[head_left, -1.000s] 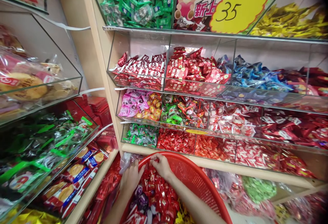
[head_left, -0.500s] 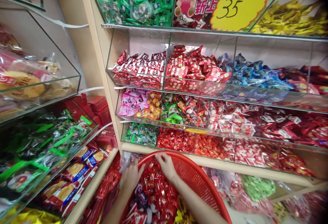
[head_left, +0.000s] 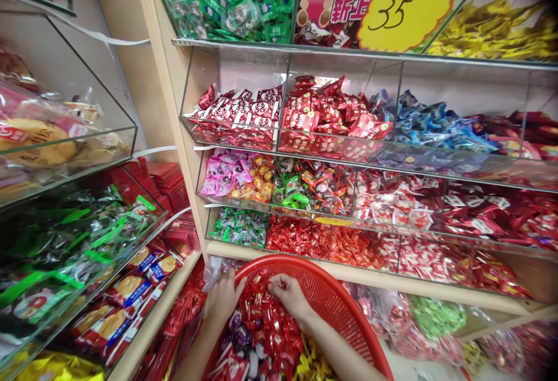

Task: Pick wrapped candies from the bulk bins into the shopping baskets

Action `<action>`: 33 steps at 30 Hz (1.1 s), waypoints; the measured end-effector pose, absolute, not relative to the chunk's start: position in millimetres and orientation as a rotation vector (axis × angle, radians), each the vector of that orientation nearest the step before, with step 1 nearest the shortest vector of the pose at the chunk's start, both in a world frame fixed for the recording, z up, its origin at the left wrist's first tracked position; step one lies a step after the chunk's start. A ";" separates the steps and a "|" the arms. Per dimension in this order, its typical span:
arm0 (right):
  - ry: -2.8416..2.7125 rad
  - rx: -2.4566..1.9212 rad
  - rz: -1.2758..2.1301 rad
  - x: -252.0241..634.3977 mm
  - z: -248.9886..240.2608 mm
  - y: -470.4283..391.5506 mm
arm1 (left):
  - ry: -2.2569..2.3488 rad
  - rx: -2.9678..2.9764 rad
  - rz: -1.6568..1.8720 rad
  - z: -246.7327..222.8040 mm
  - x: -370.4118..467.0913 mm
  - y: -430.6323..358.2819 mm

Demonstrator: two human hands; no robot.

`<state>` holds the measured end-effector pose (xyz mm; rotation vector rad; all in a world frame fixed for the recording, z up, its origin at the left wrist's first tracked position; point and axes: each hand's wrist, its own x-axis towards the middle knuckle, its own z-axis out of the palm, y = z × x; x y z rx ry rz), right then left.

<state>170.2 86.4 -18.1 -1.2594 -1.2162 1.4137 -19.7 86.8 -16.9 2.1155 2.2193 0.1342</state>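
A round red plastic basket (head_left: 344, 305) stands in front of me, heaped with red-wrapped candies (head_left: 272, 329), purple-wrapped candies (head_left: 239, 334) and yellow-wrapped candies (head_left: 311, 363). On its left rim lies my left hand (head_left: 223, 297), the thumb on the inner side and the fingers over the outside, closed round the edge. My right hand (head_left: 291, 295) is inside the basket near the far rim, over the red candies. Its fingers are bent and pinched together; whatever sits between the fingertips is too small to make out.
Behind the basket rise shelves of clear bins with red candies (head_left: 299, 236), green-wrapped candies (head_left: 238, 227) and blue-wrapped candies (head_left: 440, 122). A yellow price sign (head_left: 407, 12) hangs above. Left are bins of packaged biscuits (head_left: 131, 291); bagged sweets (head_left: 436, 317) lie below the right shelf.
My right hand has drawn back from the far rim, down and slightly right, with its fingers more curled. My left hand stays at the left rim.
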 end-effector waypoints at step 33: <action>-1.660 -2.234 0.441 243.8 13.7 196.9 | 2.198 2.079 0.110 -16.3 -20.1 87.8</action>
